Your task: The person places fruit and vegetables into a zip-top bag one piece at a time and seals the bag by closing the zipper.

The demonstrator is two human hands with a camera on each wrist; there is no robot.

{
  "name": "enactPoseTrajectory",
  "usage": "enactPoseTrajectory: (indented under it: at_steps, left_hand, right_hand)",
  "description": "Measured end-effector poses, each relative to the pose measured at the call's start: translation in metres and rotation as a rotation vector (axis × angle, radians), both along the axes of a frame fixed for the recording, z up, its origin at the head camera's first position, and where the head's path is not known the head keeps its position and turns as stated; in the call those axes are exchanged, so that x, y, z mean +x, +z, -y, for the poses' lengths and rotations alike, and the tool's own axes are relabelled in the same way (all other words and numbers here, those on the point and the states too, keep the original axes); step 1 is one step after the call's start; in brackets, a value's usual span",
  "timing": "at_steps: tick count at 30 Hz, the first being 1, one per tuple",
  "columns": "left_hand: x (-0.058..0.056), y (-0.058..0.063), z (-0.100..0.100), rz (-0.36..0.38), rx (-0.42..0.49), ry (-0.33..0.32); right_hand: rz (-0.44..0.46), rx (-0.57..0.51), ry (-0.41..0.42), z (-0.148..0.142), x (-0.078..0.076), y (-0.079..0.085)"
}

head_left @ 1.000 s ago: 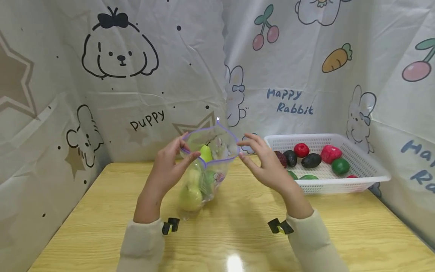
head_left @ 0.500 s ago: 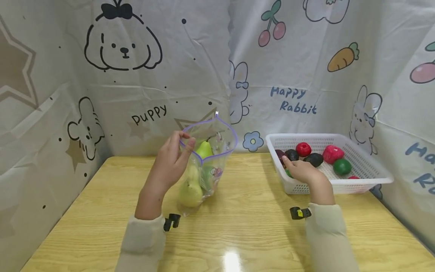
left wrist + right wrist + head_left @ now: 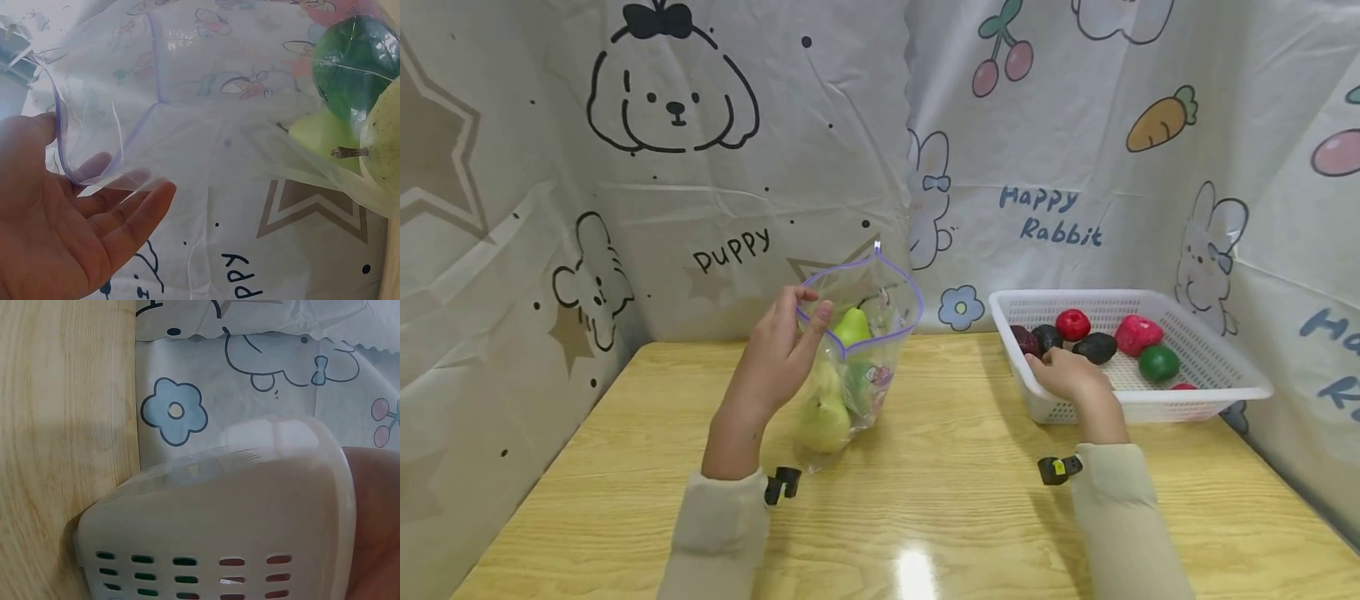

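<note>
A clear zip bag (image 3: pixel 877 354) with a purple-edged mouth stands on the table, its mouth spread wide. Yellow-green pears (image 3: pixel 824 423) show inside, and the left wrist view also reveals a dark green round fruit (image 3: pixel 350 65). My left hand (image 3: pixel 772 354) holds the left side of the bag's rim between thumb and fingers. Over the front left rim of a white basket (image 3: pixel 1150 408) reaches my right hand (image 3: pixel 1071 379), fingers bent down inside. Its fingertips are hidden, so any hold is unclear. Close by lie a dark red fruit (image 3: pixel 1024 340) and a dark avocado (image 3: pixel 1048 337).
Further right in the basket are a red fruit (image 3: pixel 1073 325), another avocado (image 3: pixel 1096 347), a pinkish-red fruit (image 3: pixel 1138 334) and a green fruit (image 3: pixel 1159 363). Behind the wooden table (image 3: pixel 940 500) hangs a printed cloth (image 3: pixel 835 175).
My right hand has left the right side of the bag's mouth and moved right into the basket, its fingers sinking lower. The left hand has stayed at the bag's rim.
</note>
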State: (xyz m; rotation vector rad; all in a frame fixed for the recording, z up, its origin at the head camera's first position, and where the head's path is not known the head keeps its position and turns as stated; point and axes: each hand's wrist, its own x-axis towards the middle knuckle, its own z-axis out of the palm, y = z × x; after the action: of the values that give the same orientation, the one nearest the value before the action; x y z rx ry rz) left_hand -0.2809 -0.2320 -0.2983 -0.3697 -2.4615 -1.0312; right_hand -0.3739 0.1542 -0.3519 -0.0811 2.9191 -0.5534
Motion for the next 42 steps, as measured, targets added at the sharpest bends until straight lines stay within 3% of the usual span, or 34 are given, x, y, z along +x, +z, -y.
enactPoseTrajectory:
  at_steps: [20, 42]
  left_hand:
    - [-0.002, -0.002, -0.002, -0.017, 0.006, 0.023]
    - [-0.003, -0.001, -0.002, -0.017, -0.010, 0.026]
  right_hand:
    - [0.028, -0.055, -0.100, -0.013, -0.001, 0.002]
    - [-0.007, -0.066, -0.034, 0.015, -0.003, -0.006]
